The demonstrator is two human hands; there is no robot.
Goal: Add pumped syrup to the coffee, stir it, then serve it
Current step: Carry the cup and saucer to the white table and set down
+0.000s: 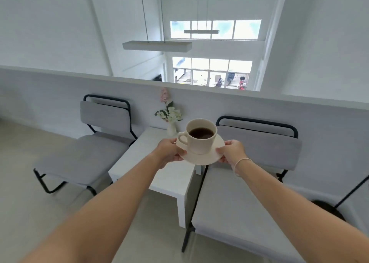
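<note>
Saucer (201, 158) with cup (200, 135) between left hand (169, 149), right hand (232, 151).

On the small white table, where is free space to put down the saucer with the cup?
The white table is bare along its near and left parts, beside the left grey chair. Only the far corner by the wall is occupied, by the flower vase. Both hands hold the saucer.

White table (139, 162) top bare and reachable in front; vase of flowers (171, 120) at far edge; grey chairs (103, 134) flanking
</note>
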